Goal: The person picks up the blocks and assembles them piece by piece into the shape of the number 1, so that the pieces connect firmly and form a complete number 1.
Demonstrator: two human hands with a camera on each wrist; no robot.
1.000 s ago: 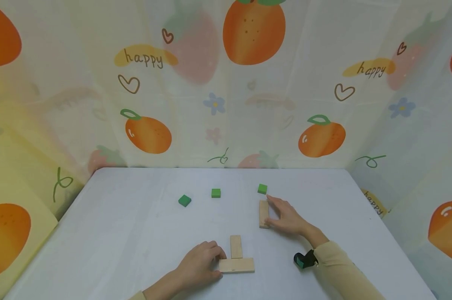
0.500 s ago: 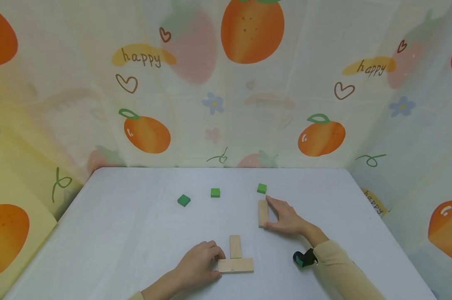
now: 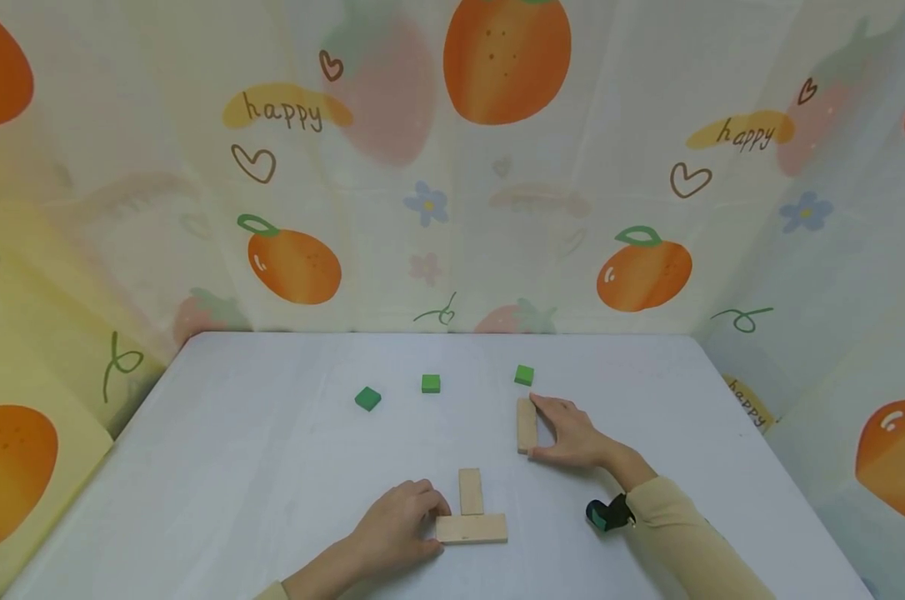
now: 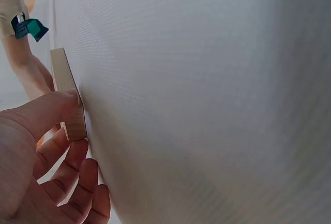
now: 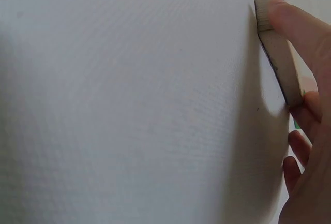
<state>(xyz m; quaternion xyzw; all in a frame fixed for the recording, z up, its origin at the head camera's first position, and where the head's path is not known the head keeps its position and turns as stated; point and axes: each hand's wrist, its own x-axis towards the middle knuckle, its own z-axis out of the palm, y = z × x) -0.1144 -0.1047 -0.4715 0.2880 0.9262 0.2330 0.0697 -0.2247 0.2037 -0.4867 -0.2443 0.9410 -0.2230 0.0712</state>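
My left hand (image 3: 400, 525) pinches the left end of a pale wooden block (image 3: 472, 529) that lies crosswise near the front of the table. In the left wrist view, the thumb rests on one face of this block (image 4: 63, 71), with fingertips at its end. A second wooden block (image 3: 471, 492) points away from its far edge, forming a T; the two appear to touch. Farther right, my right hand (image 3: 576, 437) holds a third wooden block (image 3: 526, 427) lengthwise, thumb at the near end and index finger at the far end. The right wrist view shows this block (image 5: 282, 66) close to the white surface.
Beyond the blocks lie a dark green block (image 3: 367, 399) and two lighter green ones, a middle green block (image 3: 431, 384) and a right green block (image 3: 524, 375) just past the right hand. A black wrist device (image 3: 608, 513) hangs at the right sleeve. Printed curtains surround the white table (image 3: 257, 433).
My right thumb has slid slightly to the near end of the third block, so the hand now spans its length. The left hand and the T of blocks stay as they were.
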